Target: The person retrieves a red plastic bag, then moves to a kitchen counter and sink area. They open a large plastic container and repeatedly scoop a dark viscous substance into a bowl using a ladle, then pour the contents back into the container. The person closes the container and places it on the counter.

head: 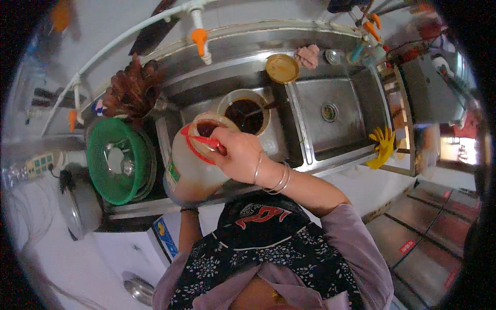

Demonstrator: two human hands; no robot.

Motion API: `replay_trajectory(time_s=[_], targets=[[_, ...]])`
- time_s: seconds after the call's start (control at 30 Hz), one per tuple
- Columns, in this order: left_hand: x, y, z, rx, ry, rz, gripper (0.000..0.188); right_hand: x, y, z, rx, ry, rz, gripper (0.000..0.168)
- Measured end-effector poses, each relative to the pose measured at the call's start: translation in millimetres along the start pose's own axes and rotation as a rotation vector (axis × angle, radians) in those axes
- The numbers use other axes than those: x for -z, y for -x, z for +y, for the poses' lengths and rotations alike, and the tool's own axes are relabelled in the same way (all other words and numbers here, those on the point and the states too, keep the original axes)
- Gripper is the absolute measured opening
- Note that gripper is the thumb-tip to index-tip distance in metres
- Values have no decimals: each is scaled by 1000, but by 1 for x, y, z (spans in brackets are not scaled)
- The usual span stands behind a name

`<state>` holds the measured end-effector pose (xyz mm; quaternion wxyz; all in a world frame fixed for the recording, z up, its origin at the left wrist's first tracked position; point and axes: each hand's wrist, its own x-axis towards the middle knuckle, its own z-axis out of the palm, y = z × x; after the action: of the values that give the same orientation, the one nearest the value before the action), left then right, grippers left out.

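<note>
A large translucent plastic jug (pixel 195 159) is tilted over the front edge of the left sink basin (pixel 281 145). My right hand (pixel 240 153) grips its red handle close to the open mouth, where reddish-brown contents show. Low on the jug's near side, my left hand (pixel 192 193) supports it, its fingers mostly hidden. Just beyond the mouth, a pale round bucket (pixel 267 123) stands in the basin with dark brown liquid (pixel 245 115) inside. What looks like a dark utensil handle (pixel 271 105) leans over the bucket's right rim.
A green plastic colander (pixel 133 186) stands left of the basin, below a dark brown leafy bunch (pixel 131 91). Behind are a yellowish lid (pixel 283 68), a pink cloth (pixel 307 56) and an orange-handled tap (pixel 200 40). A yellow rubber glove (pixel 381 149) hangs on the right basin's (pixel 329 135) front edge.
</note>
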<state>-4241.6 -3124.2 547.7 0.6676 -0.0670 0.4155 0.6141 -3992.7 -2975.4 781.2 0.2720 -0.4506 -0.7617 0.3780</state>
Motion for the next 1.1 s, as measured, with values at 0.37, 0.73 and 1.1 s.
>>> replay_trajectory(time_s=[0.37, 0.73, 1.1], targets=[[0, -7, 10, 6, -53, 70, 54, -21, -6, 78, -64, -135, 54, 20], [-5, -16, 20, -12, -74, 79, 53, -43, -7, 128, -33, -254, 84, 22], [5, -5, 23, 24, -68, 106, 51, -53, -13, 155, -92, -335, 48, 16]])
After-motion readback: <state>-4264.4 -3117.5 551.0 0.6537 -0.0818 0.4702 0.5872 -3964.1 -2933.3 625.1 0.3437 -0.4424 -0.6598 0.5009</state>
